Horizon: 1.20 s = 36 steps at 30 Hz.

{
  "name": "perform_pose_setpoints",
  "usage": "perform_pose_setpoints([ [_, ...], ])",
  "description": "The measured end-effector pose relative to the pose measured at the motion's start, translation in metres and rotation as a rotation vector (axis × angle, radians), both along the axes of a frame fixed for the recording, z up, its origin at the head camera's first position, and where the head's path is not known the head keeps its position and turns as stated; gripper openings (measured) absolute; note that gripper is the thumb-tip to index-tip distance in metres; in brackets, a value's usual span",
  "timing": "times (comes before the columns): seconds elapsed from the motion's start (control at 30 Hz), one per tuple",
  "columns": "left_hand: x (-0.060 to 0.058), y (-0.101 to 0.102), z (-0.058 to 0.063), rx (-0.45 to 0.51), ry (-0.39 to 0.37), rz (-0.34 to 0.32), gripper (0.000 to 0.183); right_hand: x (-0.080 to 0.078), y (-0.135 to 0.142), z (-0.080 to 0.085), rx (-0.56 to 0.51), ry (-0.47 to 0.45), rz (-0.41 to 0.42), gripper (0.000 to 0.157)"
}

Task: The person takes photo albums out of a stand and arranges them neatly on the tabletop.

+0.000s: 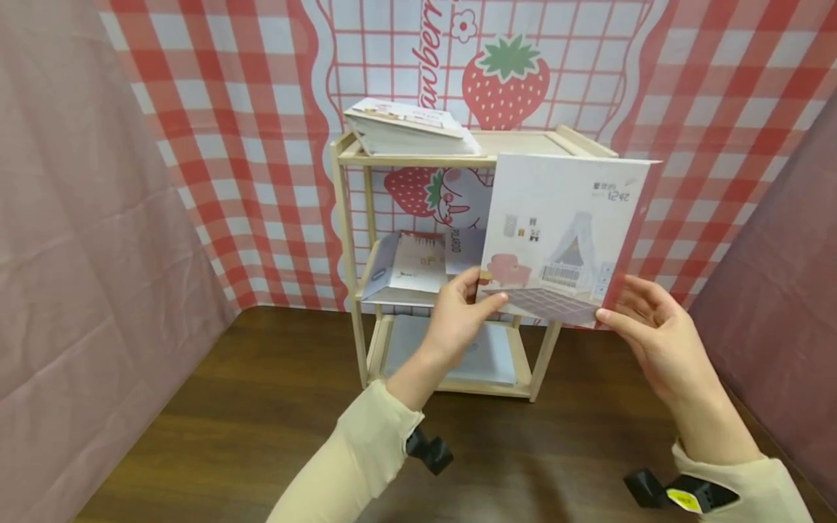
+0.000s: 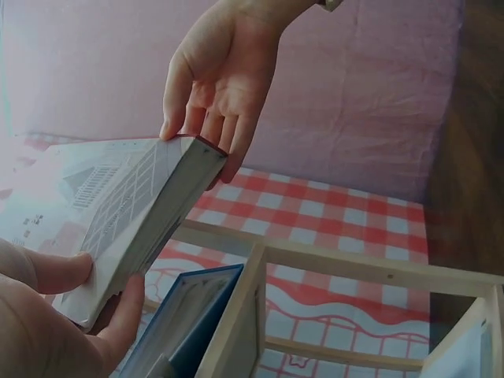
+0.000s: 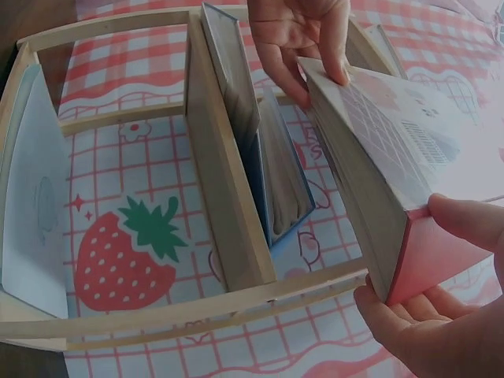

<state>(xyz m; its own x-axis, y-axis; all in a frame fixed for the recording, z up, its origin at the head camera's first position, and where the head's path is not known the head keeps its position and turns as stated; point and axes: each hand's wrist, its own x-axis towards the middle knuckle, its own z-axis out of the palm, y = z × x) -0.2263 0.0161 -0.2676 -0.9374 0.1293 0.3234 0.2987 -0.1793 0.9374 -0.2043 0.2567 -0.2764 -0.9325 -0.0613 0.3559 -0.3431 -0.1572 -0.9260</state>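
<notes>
A thick book with a red spine is held up in front of the shelf's right side. Its white cover carries a barcode, a pink armchair, a tent and upside-down print. My left hand grips the lower left corner, thumb on the cover and fingers beneath. At the lower right corner, my right hand pinches the spine edge between thumb and fingers. The page block faces downward in the left wrist view. Behind the book is a wooden three-tier shelf, partly hidden by it.
White-covered books lie on the top tier at left. The middle tier holds a leaning book and a blue-covered one. A pale blue flat item lies on the bottom tier. A checked strawberry cloth hangs behind.
</notes>
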Motion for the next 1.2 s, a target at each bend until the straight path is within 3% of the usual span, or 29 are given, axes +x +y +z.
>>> perform_pose_setpoints([
  [0.17, 0.000, 0.004, -0.004, -0.018, 0.004, 0.027, 0.034, 0.002, 0.003, -0.003, -0.034, 0.024, 0.025, 0.050],
  [0.53, 0.001, 0.012, -0.014, -0.053, 0.025, 0.022, 0.023, 0.003, 0.016, -0.013, -0.087, 0.063, 0.085, 0.043],
  [1.03, 0.003, 0.018, -0.021, -0.057, 0.007, -0.022, 0.028, 0.006, 0.027, -0.025, -0.016, 0.019, 0.049, 0.045],
  [1.2, 0.004, 0.021, -0.026, -0.084, 0.018, -0.022, 0.024, 0.008, 0.030, -0.031, -0.044, 0.027, 0.064, 0.044],
])
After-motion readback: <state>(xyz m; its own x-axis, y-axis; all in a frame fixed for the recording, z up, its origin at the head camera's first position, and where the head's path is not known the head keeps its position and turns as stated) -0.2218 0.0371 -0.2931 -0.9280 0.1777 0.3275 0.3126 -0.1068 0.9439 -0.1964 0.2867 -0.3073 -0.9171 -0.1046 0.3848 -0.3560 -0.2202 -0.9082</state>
